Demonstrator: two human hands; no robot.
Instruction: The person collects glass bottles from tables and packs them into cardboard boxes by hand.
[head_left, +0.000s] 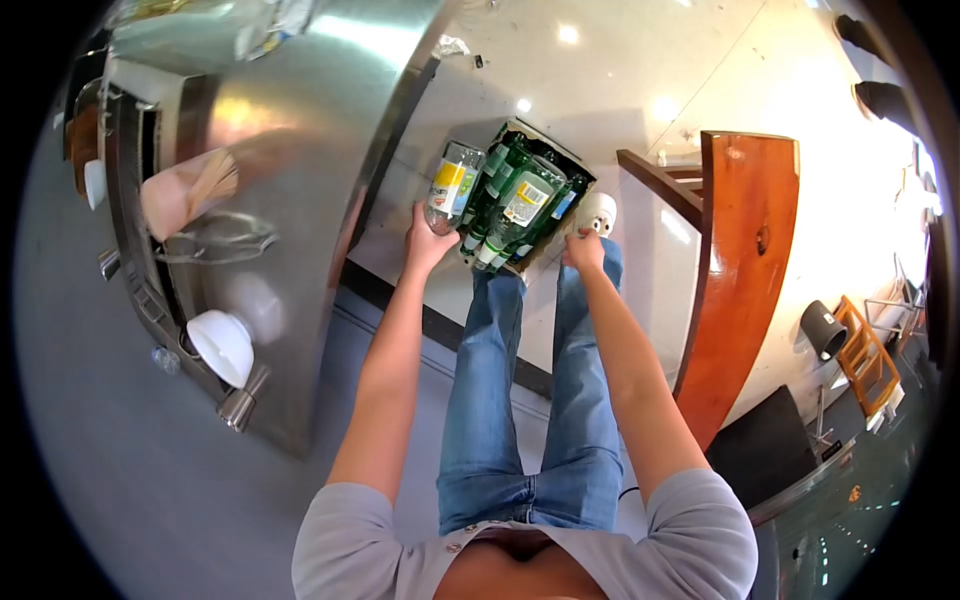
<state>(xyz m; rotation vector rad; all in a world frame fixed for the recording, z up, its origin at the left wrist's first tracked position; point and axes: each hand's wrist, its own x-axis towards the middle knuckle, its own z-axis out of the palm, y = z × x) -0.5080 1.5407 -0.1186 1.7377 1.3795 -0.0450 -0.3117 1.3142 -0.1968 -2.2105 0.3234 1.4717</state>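
My left hand is closed around the lower end of a clear bottle with a yellow, white and blue label, at the left side of a box. The box is packed with several green bottles. On top of them lies a large clear bottle with a barcode label. My right hand has its fingers curled near the box's right side, by my knee and a white shoe. Whatever those fingers hold, if anything, is hidden.
A steel counter stands on the left, with a holder of thin sticks and a white bowl. A red-brown wooden bench is on the right. Farther right are a dark bin and a wooden chair. Another person's feet show top right.
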